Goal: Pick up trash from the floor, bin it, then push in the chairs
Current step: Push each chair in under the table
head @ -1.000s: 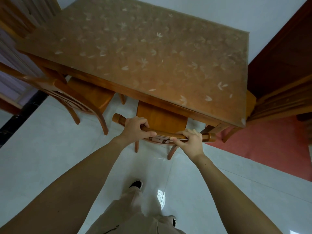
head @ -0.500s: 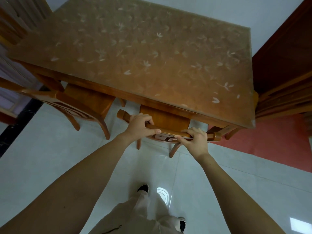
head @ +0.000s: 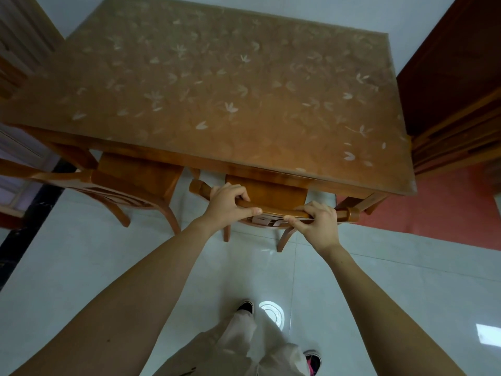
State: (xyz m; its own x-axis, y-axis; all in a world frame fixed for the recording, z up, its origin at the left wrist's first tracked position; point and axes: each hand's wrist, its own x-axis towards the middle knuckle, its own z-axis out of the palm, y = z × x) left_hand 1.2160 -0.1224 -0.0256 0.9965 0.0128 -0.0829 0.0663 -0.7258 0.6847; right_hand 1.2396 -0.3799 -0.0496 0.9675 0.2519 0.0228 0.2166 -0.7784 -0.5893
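Gripping the chair [head: 267, 192] by its rail [head: 273, 209], your left hand [head: 227, 204] and right hand [head: 317, 226] curl round it. The rail runs left to right; the seat points far, partly under the table [head: 217, 90]. You can't read its pale label [head: 264, 220].

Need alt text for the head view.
The left hand and the right hand grip a wooden chair by its top rail, its seat partly under a table. A second chair stands to its left on tiled floor.

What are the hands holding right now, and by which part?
Both hands grip the chair by the top rail of its back, the left hand near the left end and the right hand near the right end.
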